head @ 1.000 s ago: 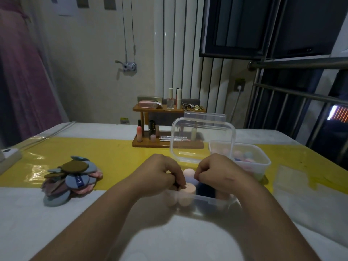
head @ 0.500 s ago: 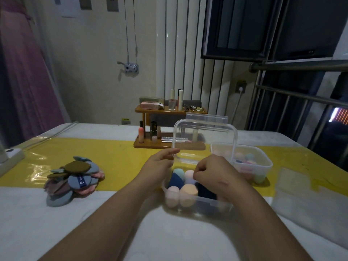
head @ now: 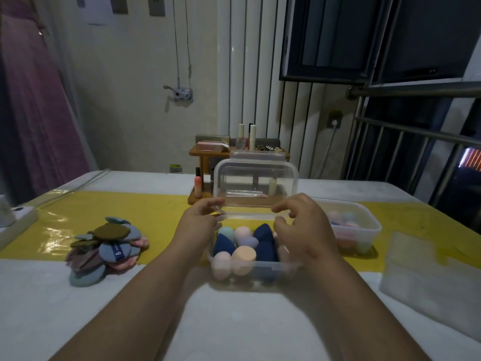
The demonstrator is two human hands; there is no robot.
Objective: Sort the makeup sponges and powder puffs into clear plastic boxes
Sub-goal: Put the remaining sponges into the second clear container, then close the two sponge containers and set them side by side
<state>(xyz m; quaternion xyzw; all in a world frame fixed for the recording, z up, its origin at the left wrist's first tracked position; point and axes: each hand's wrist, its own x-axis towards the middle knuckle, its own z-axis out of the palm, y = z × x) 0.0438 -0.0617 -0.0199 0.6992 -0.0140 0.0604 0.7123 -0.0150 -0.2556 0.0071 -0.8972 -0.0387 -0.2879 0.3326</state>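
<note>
A clear plastic box stands in front of me with several makeup sponges inside, pink, peach, lilac, teal and dark blue. Its hinged lid stands upright behind it. My left hand pinches the lid's lower left corner between thumb and fingers. My right hand hovers over the box's right side, fingers curled and apart near the lid's lower right edge, holding nothing. A pile of flat powder puffs lies on the table to the left. A second clear box at the right holds more sponges.
A wooden cosmetics stand with bottles stands behind the lid. A flat clear lid lies at the right on the white tabletop. A white power strip sits at the far left edge. A yellow runner crosses the table.
Both hands have lifted out of the box and moved back towards the lid's lower edge. The sponges, hidden under my fists a second ago, now show.
</note>
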